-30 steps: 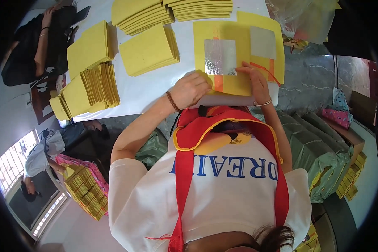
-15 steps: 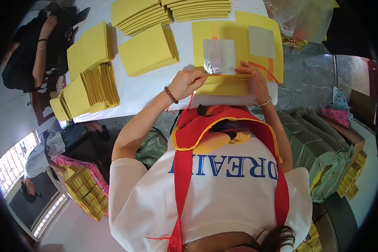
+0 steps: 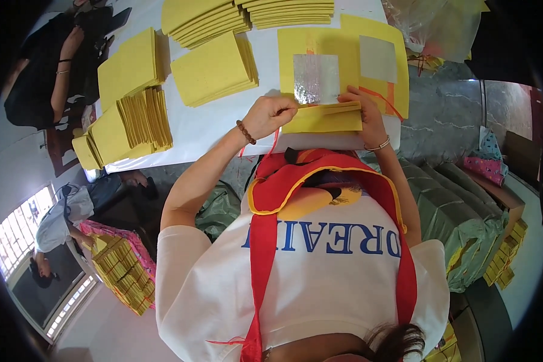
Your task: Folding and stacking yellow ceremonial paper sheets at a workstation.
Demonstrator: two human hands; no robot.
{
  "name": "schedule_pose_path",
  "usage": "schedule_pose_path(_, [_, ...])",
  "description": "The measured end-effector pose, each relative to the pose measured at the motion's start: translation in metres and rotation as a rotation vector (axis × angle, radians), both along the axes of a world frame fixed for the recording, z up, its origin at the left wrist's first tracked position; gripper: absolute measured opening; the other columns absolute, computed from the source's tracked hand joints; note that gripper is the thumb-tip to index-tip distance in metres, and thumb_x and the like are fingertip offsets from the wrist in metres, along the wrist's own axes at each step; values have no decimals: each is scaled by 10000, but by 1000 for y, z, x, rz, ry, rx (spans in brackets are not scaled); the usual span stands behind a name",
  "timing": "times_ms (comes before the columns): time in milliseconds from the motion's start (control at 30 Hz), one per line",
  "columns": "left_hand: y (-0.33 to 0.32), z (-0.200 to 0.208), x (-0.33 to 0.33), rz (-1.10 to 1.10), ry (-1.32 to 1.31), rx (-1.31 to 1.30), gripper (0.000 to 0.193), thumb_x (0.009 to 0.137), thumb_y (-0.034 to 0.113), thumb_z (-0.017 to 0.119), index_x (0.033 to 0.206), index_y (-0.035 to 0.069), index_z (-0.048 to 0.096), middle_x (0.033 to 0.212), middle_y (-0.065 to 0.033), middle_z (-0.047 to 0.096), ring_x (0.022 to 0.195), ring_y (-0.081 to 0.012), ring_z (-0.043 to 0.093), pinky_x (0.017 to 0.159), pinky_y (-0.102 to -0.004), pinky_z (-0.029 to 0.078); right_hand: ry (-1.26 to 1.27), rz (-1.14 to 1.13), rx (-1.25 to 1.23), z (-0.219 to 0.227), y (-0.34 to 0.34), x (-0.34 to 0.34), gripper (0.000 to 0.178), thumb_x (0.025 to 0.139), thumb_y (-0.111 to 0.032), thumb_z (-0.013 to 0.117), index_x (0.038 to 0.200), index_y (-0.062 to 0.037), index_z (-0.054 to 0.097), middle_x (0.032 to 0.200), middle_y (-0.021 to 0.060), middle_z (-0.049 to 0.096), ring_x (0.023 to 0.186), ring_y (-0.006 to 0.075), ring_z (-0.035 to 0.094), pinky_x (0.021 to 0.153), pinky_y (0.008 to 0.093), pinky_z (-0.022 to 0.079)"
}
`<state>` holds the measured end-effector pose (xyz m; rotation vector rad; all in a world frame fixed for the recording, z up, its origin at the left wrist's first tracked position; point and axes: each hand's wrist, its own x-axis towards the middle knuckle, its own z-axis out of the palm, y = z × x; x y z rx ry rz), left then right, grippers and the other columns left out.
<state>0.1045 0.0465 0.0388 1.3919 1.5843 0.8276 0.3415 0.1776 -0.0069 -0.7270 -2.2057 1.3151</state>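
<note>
A yellow paper sheet (image 3: 286,45) with a silver foil square (image 3: 316,79) on it lies before me at the table's near edge. Along its near side runs a folded yellow strip (image 3: 323,120), its right end tilted up a little. My left hand (image 3: 270,116) is closed in a pinch at the strip's left end; a thin red string hangs below it. At the other end, my right hand (image 3: 367,114) grips the strip, fingers on the far side and thumb hidden. Under and beside this sheet is another yellow sheet (image 3: 402,60) with a pale silver square (image 3: 377,58) and an orange-red ribbon.
Folded yellow paper stacks (image 3: 214,69) fill the left and far parts of the white-covered table (image 3: 163,158). A clear plastic bag (image 3: 431,27) sits at the far right. Green-wrapped bundles (image 3: 443,223) stand on the floor to my right. One person (image 3: 33,90) is at the far left, another (image 3: 66,211) behind.
The near yellow strip has been turned up at its right end and now shows one broad face. Both hands keep nearly the same places.
</note>
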Motion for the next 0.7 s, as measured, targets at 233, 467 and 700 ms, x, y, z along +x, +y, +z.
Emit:
schedule_pose_path(233, [-1,-3,-3,-18,24,-10,174,818,157,544,870,7,617,663,-114,579,576,-202,544,560,-311,444,34,16,4,-5,1,-1,370,765,-170,638,1122,-100,574,1065,41,633,1201,249,466,991,372,304])
schedule_pose_path(467, [0,-2,-2,-4,28,-20,182,813,162,543,849,0,619,654,-125,590,571,-231,561,556,-327,451,29,30,35,-5,1,-1,406,761,-104,622,1158,-64,543,1033,61,644,1204,250,463,989,376,332])
schedule_pose_path(700, [-3,1,17,-98,356,437,213,782,102,578,991,102,620,890,-98,585,758,-251,560,690,-338,469,131,21,-227,-5,2,-2,404,717,70,585,1113,-7,566,1129,117,586,1166,214,497,954,328,420])
